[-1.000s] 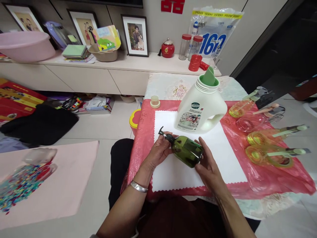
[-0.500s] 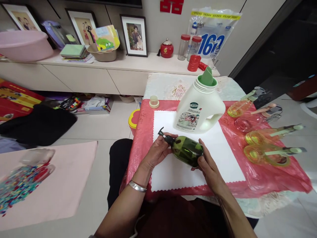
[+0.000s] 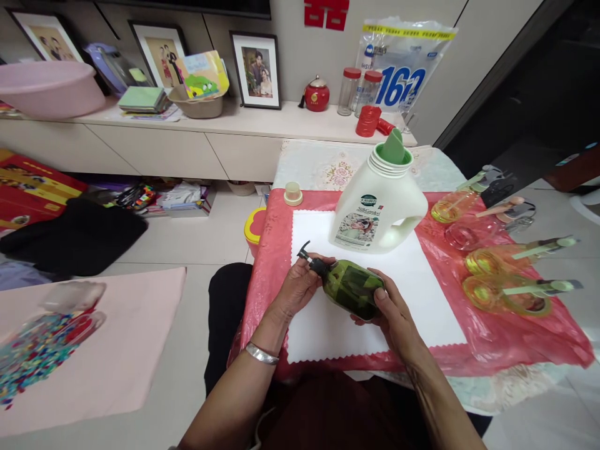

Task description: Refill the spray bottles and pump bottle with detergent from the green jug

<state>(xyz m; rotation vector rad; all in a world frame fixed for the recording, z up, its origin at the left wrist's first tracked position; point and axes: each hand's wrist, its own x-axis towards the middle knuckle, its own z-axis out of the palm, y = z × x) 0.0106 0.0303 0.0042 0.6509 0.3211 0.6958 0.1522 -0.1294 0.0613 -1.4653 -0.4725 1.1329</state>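
Observation:
A dark green pump bottle [image 3: 350,287] lies tilted on its side above a white mat [image 3: 412,294]. My left hand [image 3: 297,289] is closed round its neck, just below the black pump head [image 3: 307,257]. My right hand [image 3: 392,314] wraps round the bottle's base from below. Behind it on the mat stands a large white detergent jug [image 3: 379,205], uncapped, with a green pouring spout. Its small cream cap [image 3: 293,193] sits on the red plastic sheet [image 3: 267,262] at the far left of the table.
Several yellow and pink spray bottles [image 3: 509,290] lie on the red sheet at the right. A low cabinet [image 3: 197,140] behind holds framed photos, jars and a pink basin [image 3: 49,86]. On the floor at left lie a pink sheet [image 3: 117,350] and a dark cloth.
My right hand slid from beside the bottle to cup its base. The bottle shifted slightly left and tilted a little more upright.

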